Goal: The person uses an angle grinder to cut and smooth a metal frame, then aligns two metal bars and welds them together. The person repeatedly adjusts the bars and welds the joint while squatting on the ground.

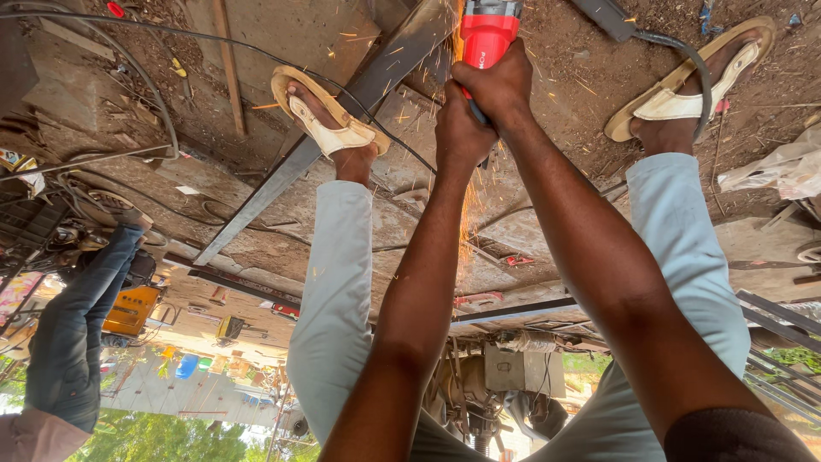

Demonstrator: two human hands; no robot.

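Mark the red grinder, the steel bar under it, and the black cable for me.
red grinder [487,30], head view, on its red body above the hands.
steel bar [282,184], head view, mid-length of the flat face.
black cable [376,120], head view, where it crosses the bar.

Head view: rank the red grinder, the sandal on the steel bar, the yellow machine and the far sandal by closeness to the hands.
1. Red grinder, gripped by both hands.
2. Sandal on the steel bar, frame left.
3. Far sandal, frame right.
4. Yellow machine, lower left.
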